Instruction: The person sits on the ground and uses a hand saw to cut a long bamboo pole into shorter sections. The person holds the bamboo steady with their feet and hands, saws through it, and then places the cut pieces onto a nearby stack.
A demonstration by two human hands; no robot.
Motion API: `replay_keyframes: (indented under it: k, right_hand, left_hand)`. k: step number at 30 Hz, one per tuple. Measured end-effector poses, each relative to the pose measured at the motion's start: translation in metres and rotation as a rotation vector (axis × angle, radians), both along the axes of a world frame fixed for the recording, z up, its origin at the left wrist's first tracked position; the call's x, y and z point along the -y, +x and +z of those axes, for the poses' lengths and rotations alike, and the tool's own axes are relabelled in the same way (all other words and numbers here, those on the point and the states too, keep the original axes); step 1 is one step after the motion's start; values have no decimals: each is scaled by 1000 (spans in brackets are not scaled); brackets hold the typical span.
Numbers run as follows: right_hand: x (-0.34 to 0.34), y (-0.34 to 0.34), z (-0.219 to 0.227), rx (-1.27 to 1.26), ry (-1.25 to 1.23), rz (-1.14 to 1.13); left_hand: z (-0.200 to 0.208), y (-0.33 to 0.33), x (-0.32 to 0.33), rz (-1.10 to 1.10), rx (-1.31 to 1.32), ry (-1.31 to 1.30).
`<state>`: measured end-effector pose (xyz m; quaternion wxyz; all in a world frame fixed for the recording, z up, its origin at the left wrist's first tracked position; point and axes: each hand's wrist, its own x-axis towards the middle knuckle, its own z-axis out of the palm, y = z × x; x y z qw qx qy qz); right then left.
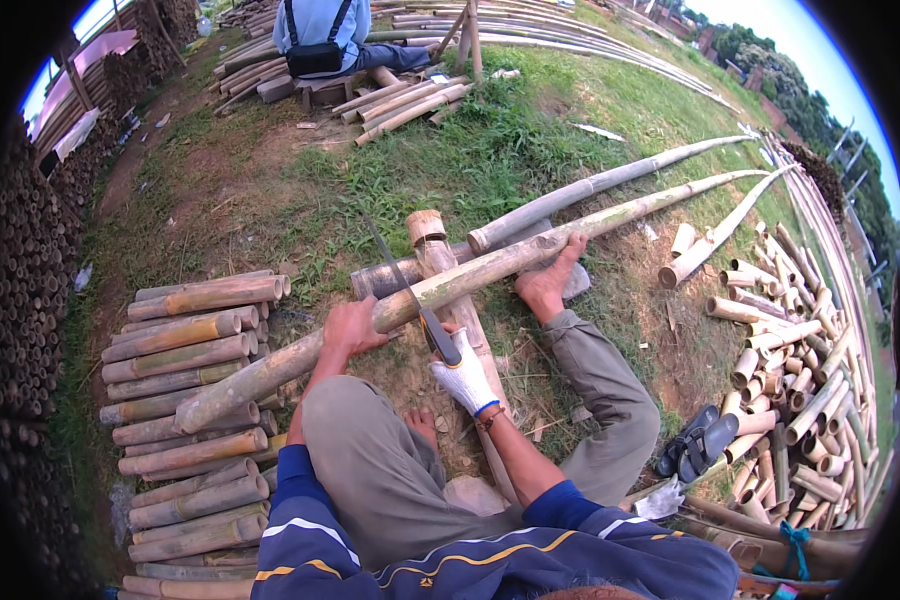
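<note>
A long bamboo pole [500, 262] lies slanted in front of me, its thick near end over a stack of cut pieces at left. My left hand [352, 327], bare, is closed on the pole just left of the saw. In a white glove, my right hand [464, 380] grips the dark handle of a hand saw [397, 270]. The saw's blade stands across the pole, pointing away from me; how deep it sits is hidden. My right foot [545, 288] presses on the pole farther along. Beneath the pole runs a wooden prop [470, 330] with a notched top.
Stacked bamboo pieces [185, 360] lie at left, beside a wall of bundled bamboo [20, 300]. A heap of short cut pieces [800, 380] and dark sandals [705, 445] are at right. Another pole [610, 180] lies beyond mine. A seated person [320, 40] is at the back.
</note>
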<state>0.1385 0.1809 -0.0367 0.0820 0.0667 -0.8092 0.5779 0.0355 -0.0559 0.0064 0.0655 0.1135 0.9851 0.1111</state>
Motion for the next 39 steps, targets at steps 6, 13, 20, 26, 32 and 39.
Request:
replay_keyframes:
  k: [6,13,20,26,32,39]
  right_hand:
    - [-6,19,-2,125,17,19]
    - [-82,252,83,189,166,18]
    - [1,17,5,-1,7,24]
    - [12,1,9,-25,-20,63]
    - [-79,229,51,226,164,-14]
    - [-5,46,-12,8,-16,-11]
  left_hand:
    - [-10,-8,16,-29,5,29]
    - [-2,1,21,-5,9,40]
    - [0,-1,9,2,32,13]
    - [-7,-5,23,9,38,-10]
    - [-14,-7,17,-4,42,25]
    - [-11,-5,13,17,36,-10]
